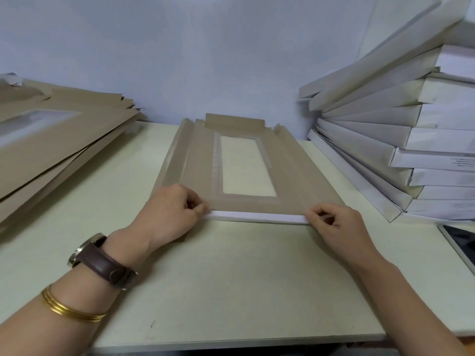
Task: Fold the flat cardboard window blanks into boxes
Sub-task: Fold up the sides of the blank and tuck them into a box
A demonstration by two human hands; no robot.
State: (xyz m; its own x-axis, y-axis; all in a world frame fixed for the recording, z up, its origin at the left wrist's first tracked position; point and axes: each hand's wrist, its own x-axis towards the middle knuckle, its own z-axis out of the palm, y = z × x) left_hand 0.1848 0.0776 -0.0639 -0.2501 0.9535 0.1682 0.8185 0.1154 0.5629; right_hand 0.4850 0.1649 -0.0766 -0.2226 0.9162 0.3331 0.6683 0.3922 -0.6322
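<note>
A brown cardboard window blank [290,173] lies flat on the table's middle, its clear window [245,165] facing up. Its long left flap [177,152] stands partly raised, and a short flap at the far end is tilted up. The near flap [254,217] is folded up, showing its white side. My left hand [172,214] pinches that flap's left end. My right hand [334,224] pinches its right end. Both hands have curled fingers pressed along the crease.
A thick stack of flat brown blanks [59,142] lies at the left. A leaning pile of folded white boxes [401,140] stands at the right against the wall. A dark tablet or phone [462,242] lies at the right edge. The pale table [231,291] runs toward me.
</note>
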